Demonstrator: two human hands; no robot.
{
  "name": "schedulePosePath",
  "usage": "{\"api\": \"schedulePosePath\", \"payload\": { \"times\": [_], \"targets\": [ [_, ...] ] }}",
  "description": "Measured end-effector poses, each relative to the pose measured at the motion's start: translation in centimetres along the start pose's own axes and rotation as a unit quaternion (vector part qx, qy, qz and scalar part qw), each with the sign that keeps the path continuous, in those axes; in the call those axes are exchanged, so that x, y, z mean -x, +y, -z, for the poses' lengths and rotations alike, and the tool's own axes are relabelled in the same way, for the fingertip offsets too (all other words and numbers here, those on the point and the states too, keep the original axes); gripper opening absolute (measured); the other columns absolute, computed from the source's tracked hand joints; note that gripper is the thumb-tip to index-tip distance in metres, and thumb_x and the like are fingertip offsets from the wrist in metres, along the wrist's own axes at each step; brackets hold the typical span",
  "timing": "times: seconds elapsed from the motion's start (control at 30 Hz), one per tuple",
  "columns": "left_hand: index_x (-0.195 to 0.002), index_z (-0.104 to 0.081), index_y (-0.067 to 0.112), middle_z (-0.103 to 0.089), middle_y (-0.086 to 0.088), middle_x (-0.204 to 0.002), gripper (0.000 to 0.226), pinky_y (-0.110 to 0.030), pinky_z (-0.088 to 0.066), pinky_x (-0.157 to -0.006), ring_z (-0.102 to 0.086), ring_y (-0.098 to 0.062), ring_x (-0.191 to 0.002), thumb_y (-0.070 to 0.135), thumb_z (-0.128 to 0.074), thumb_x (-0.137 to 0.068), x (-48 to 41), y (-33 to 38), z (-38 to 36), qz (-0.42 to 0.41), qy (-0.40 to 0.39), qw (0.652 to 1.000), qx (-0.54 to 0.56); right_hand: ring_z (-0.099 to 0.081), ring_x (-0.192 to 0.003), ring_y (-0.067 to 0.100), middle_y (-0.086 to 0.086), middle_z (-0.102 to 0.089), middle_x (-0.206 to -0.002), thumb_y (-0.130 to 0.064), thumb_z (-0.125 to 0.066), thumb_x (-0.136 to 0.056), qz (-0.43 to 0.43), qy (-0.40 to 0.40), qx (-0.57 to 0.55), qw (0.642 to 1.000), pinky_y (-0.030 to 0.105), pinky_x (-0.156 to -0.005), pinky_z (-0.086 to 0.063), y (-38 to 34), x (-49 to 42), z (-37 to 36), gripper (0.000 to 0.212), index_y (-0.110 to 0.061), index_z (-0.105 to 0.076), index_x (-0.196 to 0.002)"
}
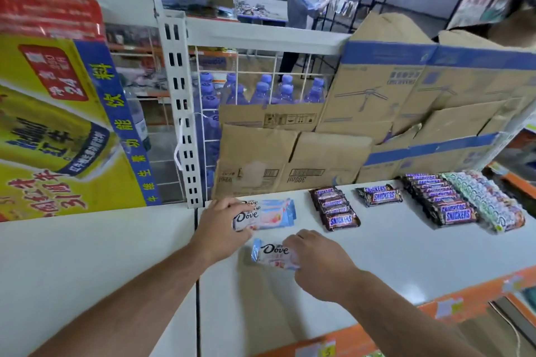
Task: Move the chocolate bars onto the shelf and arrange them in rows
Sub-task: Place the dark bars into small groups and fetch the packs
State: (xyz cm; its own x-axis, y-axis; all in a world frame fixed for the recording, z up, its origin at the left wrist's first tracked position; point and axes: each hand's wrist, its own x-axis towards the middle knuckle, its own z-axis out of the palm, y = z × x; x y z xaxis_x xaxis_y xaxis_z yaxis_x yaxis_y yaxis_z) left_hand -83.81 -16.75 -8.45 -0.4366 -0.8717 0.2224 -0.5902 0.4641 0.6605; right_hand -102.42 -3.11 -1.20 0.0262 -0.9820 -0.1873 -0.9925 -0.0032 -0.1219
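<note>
Looking down: a person's two bare arms are reaching over a white shelf (406,255) in a shop.
Left hand: the left hand (220,226) is gripping the left end of a Dove stack (269,213), with the thumb lying at the near edge and the fingers curling over the far edge.
Dove stack: several pale pink and blue bars are lying overlapped on the shelf, close to its left seam, logos facing up.
Right hand: the right hand (316,261) is holding the right end of a single Dove bar (272,253) in curled fingers.
Dove bar: it is sitting just in front of the stack, apart from it and tilting slightly. Blur is hiding whether it is resting on the shelf.
Snickers stack (336,209): a short overlapped line of brown bars is lying right of the Dove stack, running front to back.
Snickers pair (380,195): these bars are lying crosswise further right, nearer the back.
Snickers row (441,200): a longer overlapped line is running front to back near the right end.
Pale row (487,203): white and green wrapped bars are lying just beside the Snickers row, on its right.
Boxes (290,159): cardboard boxes are standing along the back of the shelf.
Bottles (261,93): blue-capped bottles are showing behind a wire grid above the boxes.
Carton (58,124): a large yellow printed carton is sitting on the shelf section to the left.
Background: another person (300,0) is standing at a rack far behind.
</note>
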Motion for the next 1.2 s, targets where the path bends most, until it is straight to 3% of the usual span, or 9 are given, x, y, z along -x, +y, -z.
{"api": "schedulePosePath", "payload": {
  "times": [0.13,0.33,0.5,0.7,0.8,0.9,1.2],
  "targets": [
    [-0.114,-0.066,0.044,-0.048,0.022,-0.112,0.050,-0.016,-0.029,-0.100,-0.043,-0.003,-0.108,0.040,-0.072,-0.065,-0.4,0.0,-0.5,0.017,0.011,1.000,-0.012,-0.048,-0.114,0.020,-0.001,-0.052,-0.120,-0.014,-0.053,-0.078,0.023,-0.013,-0.007,1.000,0.032,-0.087,-0.046,1.0,-0.7,-0.4,0.053,-0.025,-0.049,-0.130],
    [-0.116,-0.061,0.055,-0.044,0.022,-0.111,0.051,-0.028,-0.033,-0.106,-0.041,-0.001,-0.109,0.047,-0.065,-0.066,-0.4,0.8,-0.8,0.050,0.013,0.998,-0.041,-0.048,-0.112,0.021,0.001,-0.052,-0.119,-0.015,-0.053,-0.079,0.079,-0.016,-0.003,0.997,0.032,-0.088,-0.046,2.4,-1.1,-0.8,0.052,-0.025,-0.048,-0.129],
    [-0.122,-0.055,0.058,-0.041,0.023,-0.118,0.053,-0.026,-0.029,-0.110,-0.037,-0.003,-0.121,0.036,-0.068,-0.076,0.4,2.1,-1.4,0.088,0.028,0.995,-0.045,-0.048,-0.112,0.023,0.004,-0.052,-0.121,-0.018,-0.055,-0.080,0.117,-0.018,-0.005,0.993,0.033,-0.088,-0.047,3.4,-1.5,-0.7,0.050,-0.021,-0.048,-0.130],
    [-0.145,-0.025,0.050,-0.025,0.019,-0.140,0.087,-0.025,-0.020,-0.114,-0.022,-0.001,-0.133,0.052,-0.063,-0.067,1.8,3.1,-0.6,0.125,0.002,0.991,-0.047,-0.048,-0.114,0.024,0.005,-0.053,-0.121,-0.020,-0.054,-0.082,0.143,-0.017,0.001,0.990,0.033,-0.089,-0.047,4.0,-1.6,-0.6,0.047,-0.020,-0.049,-0.128],
    [-0.144,-0.035,0.040,-0.033,0.009,-0.149,0.077,-0.031,-0.018,-0.114,-0.026,-0.013,-0.138,0.064,-0.038,-0.071,4.4,1.8,0.1,0.121,0.030,0.972,-0.197,-0.048,-0.113,0.023,0.004,-0.053,-0.120,-0.019,-0.054,-0.082,0.152,-0.018,0.002,0.988,0.033,-0.087,-0.047,4.1,-1.9,-0.5,0.045,-0.020,-0.049,-0.127],
    [-0.139,-0.047,0.036,-0.041,0.008,-0.149,0.074,-0.026,-0.014,-0.113,-0.030,-0.013,-0.139,0.066,-0.025,-0.075,6.5,0.9,0.1,0.117,0.042,0.965,-0.233,-0.049,-0.111,0.023,0.004,-0.054,-0.119,-0.018,-0.054,-0.082,0.160,-0.012,0.003,0.987,0.033,-0.084,-0.050,4.1,-2.4,-0.6,0.044,-0.021,-0.051,-0.125],
    [-0.121,-0.063,0.034,-0.058,0.006,-0.133,0.054,-0.023,-0.021,-0.106,-0.047,-0.013,-0.127,0.055,-0.043,-0.076,6.8,1.9,0.2,0.113,0.090,0.963,-0.229,-0.044,-0.117,0.028,0.007,-0.049,-0.125,-0.014,-0.048,-0.084,0.182,0.073,0.086,0.977,0.037,-0.090,-0.041,2.2,-4.8,0.2,0.048,-0.017,-0.043,-0.131]
  ]
}}
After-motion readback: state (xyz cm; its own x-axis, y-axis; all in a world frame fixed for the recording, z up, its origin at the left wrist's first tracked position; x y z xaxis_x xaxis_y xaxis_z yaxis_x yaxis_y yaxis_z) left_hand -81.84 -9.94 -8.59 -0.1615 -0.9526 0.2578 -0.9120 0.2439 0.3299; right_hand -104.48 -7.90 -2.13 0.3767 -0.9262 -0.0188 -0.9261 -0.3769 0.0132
